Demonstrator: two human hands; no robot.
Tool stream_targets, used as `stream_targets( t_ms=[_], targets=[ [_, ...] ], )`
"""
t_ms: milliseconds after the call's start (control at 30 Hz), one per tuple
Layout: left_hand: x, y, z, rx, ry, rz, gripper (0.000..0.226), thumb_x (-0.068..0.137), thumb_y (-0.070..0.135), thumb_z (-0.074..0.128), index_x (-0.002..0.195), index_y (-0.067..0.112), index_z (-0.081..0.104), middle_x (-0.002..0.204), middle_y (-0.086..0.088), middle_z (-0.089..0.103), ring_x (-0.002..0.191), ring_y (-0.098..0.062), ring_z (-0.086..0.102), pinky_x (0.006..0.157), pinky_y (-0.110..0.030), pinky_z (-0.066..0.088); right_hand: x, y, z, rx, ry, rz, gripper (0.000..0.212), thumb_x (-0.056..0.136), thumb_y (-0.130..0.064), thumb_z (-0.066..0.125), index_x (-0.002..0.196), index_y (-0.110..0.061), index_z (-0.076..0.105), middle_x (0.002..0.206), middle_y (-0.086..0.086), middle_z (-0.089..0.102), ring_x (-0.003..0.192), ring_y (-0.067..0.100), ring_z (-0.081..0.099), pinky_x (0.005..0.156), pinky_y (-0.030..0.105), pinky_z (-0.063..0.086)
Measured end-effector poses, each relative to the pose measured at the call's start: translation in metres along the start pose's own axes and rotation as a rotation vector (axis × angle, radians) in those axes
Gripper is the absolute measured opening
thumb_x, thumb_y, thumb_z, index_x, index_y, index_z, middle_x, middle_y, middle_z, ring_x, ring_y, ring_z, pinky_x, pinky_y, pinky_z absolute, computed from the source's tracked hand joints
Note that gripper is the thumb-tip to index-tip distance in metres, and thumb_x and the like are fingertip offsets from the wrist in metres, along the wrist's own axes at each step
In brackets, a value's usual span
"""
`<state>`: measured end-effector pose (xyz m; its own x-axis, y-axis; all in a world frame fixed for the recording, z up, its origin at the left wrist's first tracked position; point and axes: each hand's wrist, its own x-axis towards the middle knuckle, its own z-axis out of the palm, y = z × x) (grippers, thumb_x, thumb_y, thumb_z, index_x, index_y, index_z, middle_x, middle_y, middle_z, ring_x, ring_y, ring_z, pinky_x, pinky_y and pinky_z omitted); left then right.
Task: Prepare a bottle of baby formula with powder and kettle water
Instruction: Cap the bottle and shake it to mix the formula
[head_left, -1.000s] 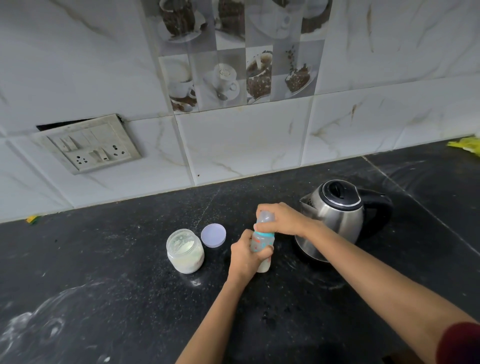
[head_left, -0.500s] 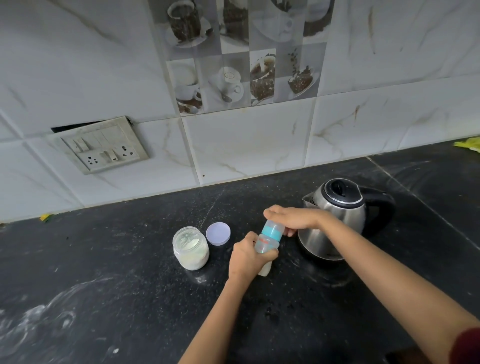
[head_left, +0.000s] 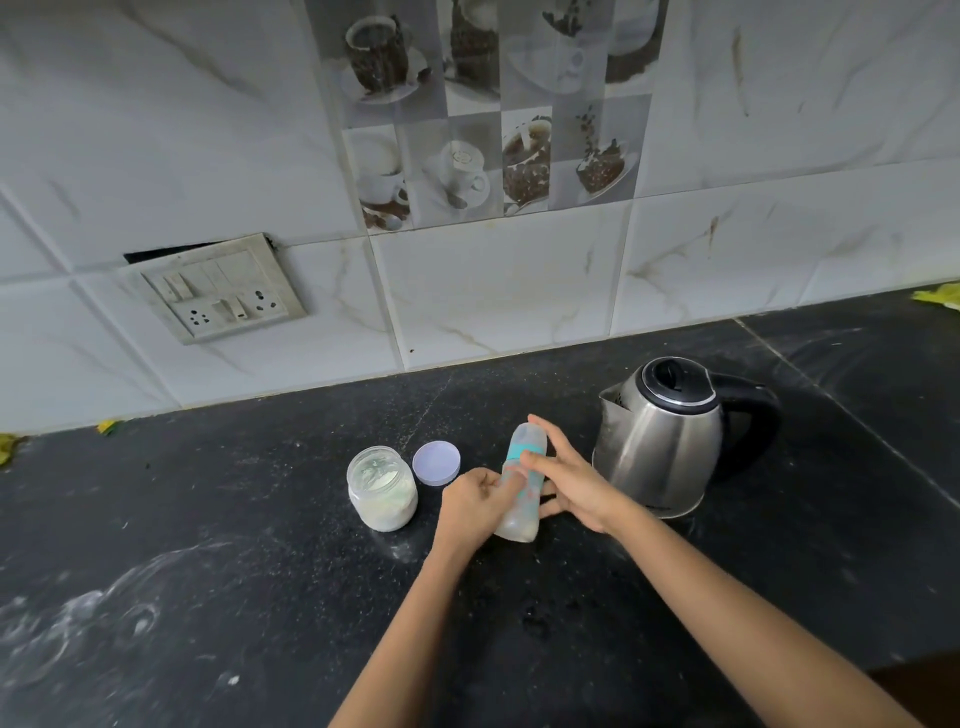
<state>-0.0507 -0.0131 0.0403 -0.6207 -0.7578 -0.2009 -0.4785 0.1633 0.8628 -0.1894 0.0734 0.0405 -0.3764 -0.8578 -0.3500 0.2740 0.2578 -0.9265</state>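
Note:
A clear baby bottle (head_left: 519, 512) with a teal collar and a cap on top leans a little on the black counter (head_left: 260, 545). My left hand (head_left: 475, 501) grips its lower body from the left. My right hand (head_left: 569, 480) is against its right side, thumb across the front at the teal collar and fingers behind the neck. An open glass jar of white powder (head_left: 382, 491) stands to the left, its pale round lid (head_left: 436, 462) lying flat beside it. A steel kettle (head_left: 660, 447) with a black lid and handle stands just right of my hands.
The tiled wall rises behind the counter, with a switch and socket plate (head_left: 223, 288) at the left. White powder smears mark the counter's front left. A yellow object (head_left: 940, 297) lies at the far right edge, and small yellow scraps (head_left: 106, 426) by the wall at left.
My right hand came off the bottle's cap and slid down to the neck and side. The bottle now leans slightly. My left hand has kept its hold.

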Motion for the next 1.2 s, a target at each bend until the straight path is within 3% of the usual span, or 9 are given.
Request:
stream_targets(
  t_ms=[133,233,367,567,667,767,933,1000,1200],
  targets=[
    [-0.011,-0.019,-0.009,-0.418,0.199,-0.009,0.023,0.095,0.031,0.051,0.093,0.014,0.067,0.089,-0.001,0.073,0.077,-0.012,0.070,0.069,-0.031,0.057,0.014,0.003,0.005,0.297,0.187,0.026,0.057,0.098,-0.030,0.056,0.146,-0.042,0.028,0.134,0.009,0.049,0.111,0.033,0.061,0.079,0.052,0.058],
    [-0.023,-0.041,-0.010,-0.246,0.388,0.007,0.020,0.094,0.031,0.051,0.084,0.019,0.062,0.078,0.006,0.069,0.073,-0.010,0.066,0.067,-0.027,0.051,0.020,0.002,0.010,0.635,0.269,0.168,0.048,0.099,-0.029,0.055,0.143,-0.028,0.037,0.126,0.016,0.054,0.104,0.035,0.061,0.067,0.050,0.055],
    [-0.039,-0.079,-0.007,0.051,0.431,0.016,0.013,0.094,0.037,0.049,0.084,0.030,0.053,0.076,0.012,0.063,0.071,-0.011,0.059,0.063,-0.030,0.041,0.020,0.000,0.012,0.861,0.238,0.264,0.034,0.099,-0.027,0.055,0.129,-0.013,0.047,0.124,0.024,0.053,0.111,0.042,0.056,0.085,0.059,0.049],
    [-0.047,-0.130,0.001,0.357,0.441,0.146,0.007,0.093,0.028,0.056,0.096,0.021,0.056,0.092,0.011,0.059,0.089,-0.012,0.054,0.073,-0.030,0.046,0.019,-0.011,0.009,0.491,0.135,0.068,0.080,0.090,-0.013,0.068,0.148,-0.042,0.021,0.131,0.010,0.046,0.114,0.030,0.057,0.074,0.053,0.057],
    [-0.049,-0.140,0.002,0.403,0.444,0.201,0.011,0.093,0.027,0.055,0.097,0.018,0.057,0.095,0.009,0.059,0.090,-0.013,0.055,0.077,-0.028,0.046,0.015,-0.019,0.010,0.036,0.026,-0.241,0.086,0.087,-0.011,0.072,0.143,-0.053,0.022,0.137,-0.002,0.043,0.113,0.019,0.059,0.079,0.035,0.059],
    [-0.047,-0.140,0.004,0.438,0.439,0.246,0.010,0.093,0.026,0.056,0.097,0.017,0.057,0.097,0.008,0.058,0.088,-0.012,0.053,0.078,-0.027,0.045,0.016,-0.026,0.011,-0.055,0.034,-0.374,0.086,0.085,-0.011,0.075,0.143,-0.050,0.025,0.134,-0.008,0.045,0.112,0.017,0.061,0.086,0.034,0.057],
    [-0.045,-0.143,0.005,0.438,0.449,0.224,0.010,0.093,0.023,0.057,0.097,0.014,0.058,0.097,0.005,0.058,0.089,-0.015,0.053,0.078,-0.028,0.045,0.032,-0.024,0.021,0.646,0.238,0.116,0.069,0.085,-0.023,0.074,0.143,-0.022,0.036,0.131,0.015,0.050,0.105,0.032,0.060,0.061,0.048,0.059],
    [-0.044,-0.145,0.005,0.445,0.450,0.231,0.010,0.093,0.022,0.057,0.096,0.013,0.058,0.096,0.003,0.059,0.088,-0.016,0.054,0.078,-0.029,0.045,0.033,-0.022,0.024,0.661,0.229,0.263,0.062,0.084,-0.033,0.075,0.137,-0.019,0.045,0.130,0.017,0.053,0.107,0.035,0.059,0.058,0.043,0.057],
    [-0.041,-0.150,0.006,0.464,0.424,0.236,0.016,0.094,0.030,0.051,0.097,0.015,0.057,0.094,0.004,0.058,0.086,-0.016,0.053,0.081,-0.029,0.044,0.030,-0.024,0.023,0.891,0.260,0.327,0.059,0.081,-0.044,0.075,0.126,-0.014,0.051,0.116,0.017,0.053,0.093,0.034,0.056,0.071,0.050,0.054]
  ],
)
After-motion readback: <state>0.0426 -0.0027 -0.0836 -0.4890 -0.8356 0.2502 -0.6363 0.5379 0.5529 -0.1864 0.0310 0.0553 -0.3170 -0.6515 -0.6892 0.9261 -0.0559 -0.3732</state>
